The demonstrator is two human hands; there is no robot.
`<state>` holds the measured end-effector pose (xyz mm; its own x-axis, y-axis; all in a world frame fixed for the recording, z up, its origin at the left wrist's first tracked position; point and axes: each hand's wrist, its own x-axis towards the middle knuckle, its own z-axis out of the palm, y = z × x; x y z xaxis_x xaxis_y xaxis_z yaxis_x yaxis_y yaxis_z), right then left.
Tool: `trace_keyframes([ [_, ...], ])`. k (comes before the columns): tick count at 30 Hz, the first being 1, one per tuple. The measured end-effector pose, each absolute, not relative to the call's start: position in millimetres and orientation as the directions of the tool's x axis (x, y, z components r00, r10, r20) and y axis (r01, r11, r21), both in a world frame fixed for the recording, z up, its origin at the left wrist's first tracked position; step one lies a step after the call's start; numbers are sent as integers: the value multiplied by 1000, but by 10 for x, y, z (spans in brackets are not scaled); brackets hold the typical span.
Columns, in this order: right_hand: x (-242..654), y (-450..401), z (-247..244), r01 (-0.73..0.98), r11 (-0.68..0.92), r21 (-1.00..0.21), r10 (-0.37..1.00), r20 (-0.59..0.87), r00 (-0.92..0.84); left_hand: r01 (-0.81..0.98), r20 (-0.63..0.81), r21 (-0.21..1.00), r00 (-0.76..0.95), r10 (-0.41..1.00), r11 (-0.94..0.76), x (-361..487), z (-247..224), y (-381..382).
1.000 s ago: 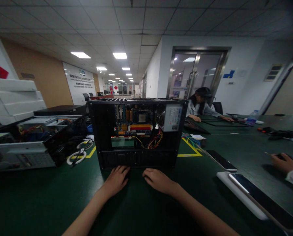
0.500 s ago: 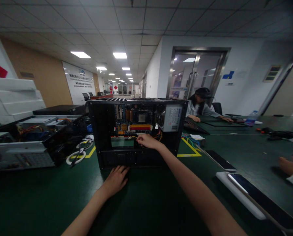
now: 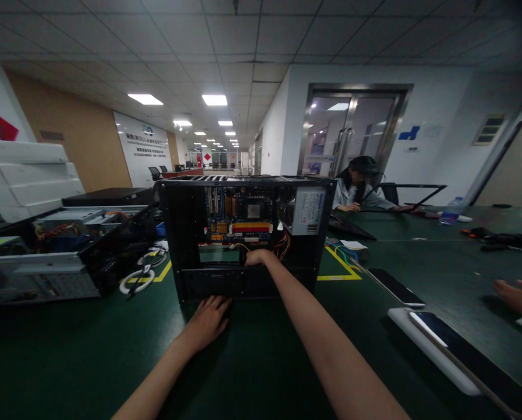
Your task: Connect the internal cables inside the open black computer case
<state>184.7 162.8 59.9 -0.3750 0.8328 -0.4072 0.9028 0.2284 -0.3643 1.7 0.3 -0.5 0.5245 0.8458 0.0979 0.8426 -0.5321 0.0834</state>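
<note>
on the bench (image 3: 252,367), short of its far edge, the left hand (image 3: 206,321) lies, fingers slightly spread, by a computer case (image 3: 226,281). the right hand (image 3: 257,257) reaches inside, fingers too hidden to tell.

The room is dim and cool-toned. White light comes from overhead lights (image 3: 215,100), the nearest at ten and eleven o'clock, burned out to plain white. A bright patch shows in the door (image 3: 368,125) glass between one and two, and glare whitens the edge of a phone (image 3: 466,356) at four. The case (image 3: 243,283) is mostly dark inside; the table (image 3: 247,367) sinks into gloom at six. Wide-angle distortion stretches the edges, with a blackened corner at two.
</note>
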Motion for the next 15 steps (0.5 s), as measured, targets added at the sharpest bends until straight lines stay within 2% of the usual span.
trace_keyframes([
  [5, 1791, 1619, 579, 900, 207, -384, 767, -508, -393, 840, 98, 83, 528, 844, -536, 20, -9, -2],
  [15, 1810, 1695, 488, 897, 284, -338, 753, -500, -427, 847, 94, 83, 518, 850, -525, 39, 27, -19],
])
